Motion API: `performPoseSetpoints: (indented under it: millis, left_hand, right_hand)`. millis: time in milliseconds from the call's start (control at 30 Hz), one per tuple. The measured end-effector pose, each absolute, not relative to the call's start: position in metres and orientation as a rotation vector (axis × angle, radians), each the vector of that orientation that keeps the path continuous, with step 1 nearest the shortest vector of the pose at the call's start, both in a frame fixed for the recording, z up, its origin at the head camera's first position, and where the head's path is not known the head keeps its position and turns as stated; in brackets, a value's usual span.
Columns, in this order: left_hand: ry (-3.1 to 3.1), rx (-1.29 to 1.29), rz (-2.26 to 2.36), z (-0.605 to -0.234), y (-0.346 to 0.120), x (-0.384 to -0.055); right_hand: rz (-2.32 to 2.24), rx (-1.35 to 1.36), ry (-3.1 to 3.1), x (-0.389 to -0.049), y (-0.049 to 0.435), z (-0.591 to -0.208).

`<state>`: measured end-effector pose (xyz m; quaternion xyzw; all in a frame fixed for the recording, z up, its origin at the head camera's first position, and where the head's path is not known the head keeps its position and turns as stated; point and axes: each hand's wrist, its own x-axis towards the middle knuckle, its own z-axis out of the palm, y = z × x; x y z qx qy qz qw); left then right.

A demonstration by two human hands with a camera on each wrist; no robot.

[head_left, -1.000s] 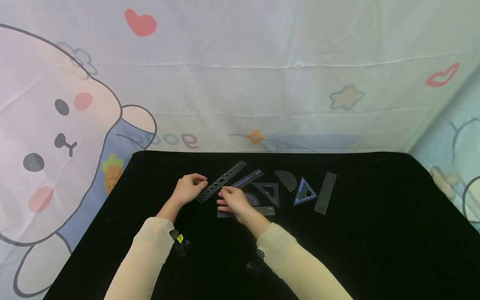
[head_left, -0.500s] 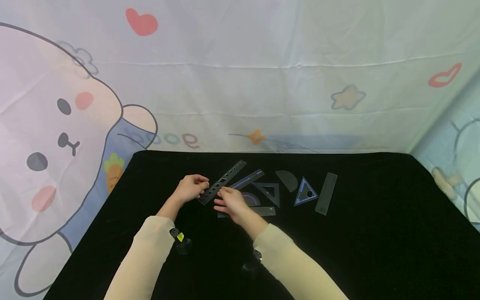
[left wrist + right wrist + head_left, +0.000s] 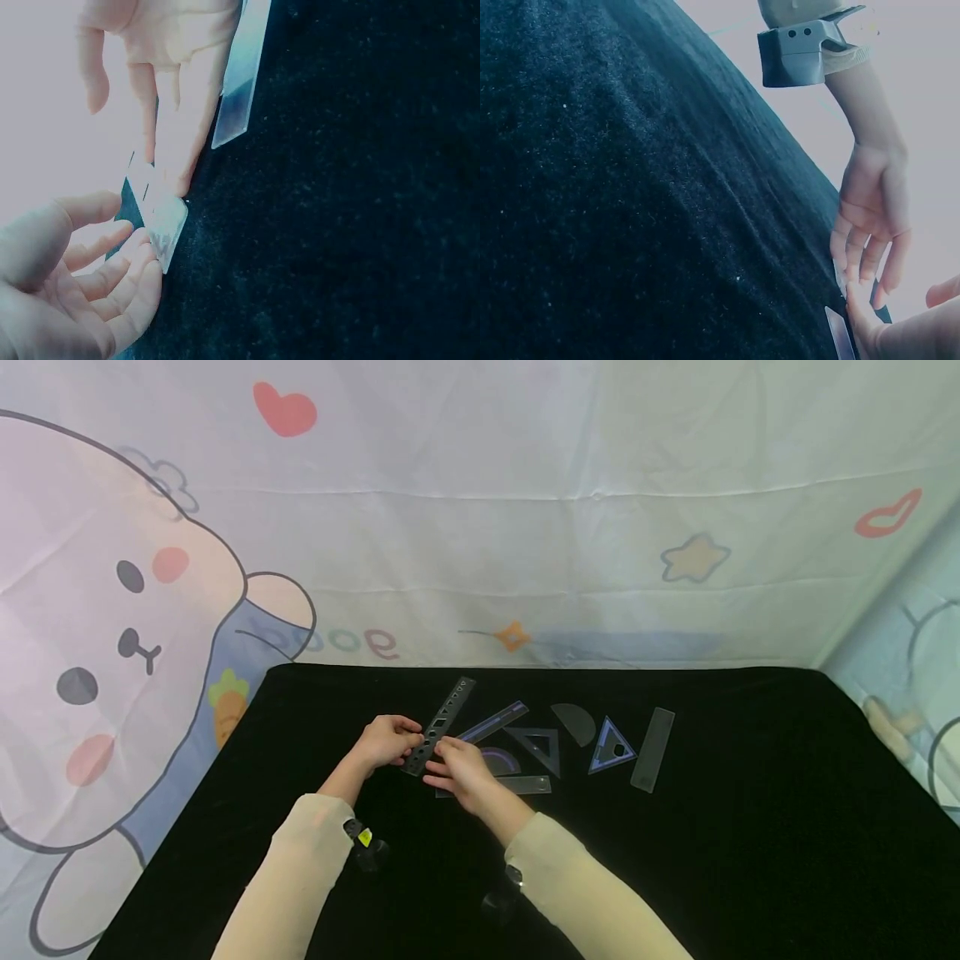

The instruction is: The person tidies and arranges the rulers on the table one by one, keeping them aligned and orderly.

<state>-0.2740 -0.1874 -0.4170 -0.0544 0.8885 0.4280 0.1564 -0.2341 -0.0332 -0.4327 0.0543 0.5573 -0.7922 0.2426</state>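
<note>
A clear stencil ruler (image 3: pixel 447 703) with a row of cut-out holes slants away from me in the head view. My left hand (image 3: pixel 381 743) holds its left edge near the close end, thumb on the upper side and bent fingers underneath. From the other side comes my right hand (image 3: pixel 467 770), its fingertips at the ruler's right edge. The left wrist view shows the right hand's fingers (image 3: pixel 180 142) fairly straight, reaching down along the ruler, whose rounded corner (image 3: pixel 171 225) lies by the left fingertips. A clear straight ruler (image 3: pixel 528 785) is partly hidden under the right hand.
Right of the hands on the black cloth (image 3: pixel 750 827) lie a narrow blue-marked ruler (image 3: pixel 495 721), a set square (image 3: pixel 542 747), a small protractor (image 3: pixel 501 762), a half-round protractor (image 3: pixel 573 724), a blue-edged triangle (image 3: pixel 611 747) and a short ruler (image 3: pixel 652 750). A printed curtain (image 3: pixel 525 527) hangs behind.
The stencil ruler has turned steeper, its far end shifting left and its near end slightly right. My left hand has moved a little right; my right hand has moved slightly left.
</note>
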Motion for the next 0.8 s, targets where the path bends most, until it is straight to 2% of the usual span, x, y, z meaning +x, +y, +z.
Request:
performPoseSetpoints:
  millis: [333, 800]
  left_hand:
    - [2.508, -0.250, 1.193, -0.420, -0.186, -0.275]
    - [2.436, -0.249, 1.301, -0.418, -0.193, -0.265]
  right_hand:
    - [-2.180, 0.159, 1.466, -0.234, -0.031, -0.432]
    - [-2.186, 0.113, 1.440, -0.232, -0.029, -0.435]
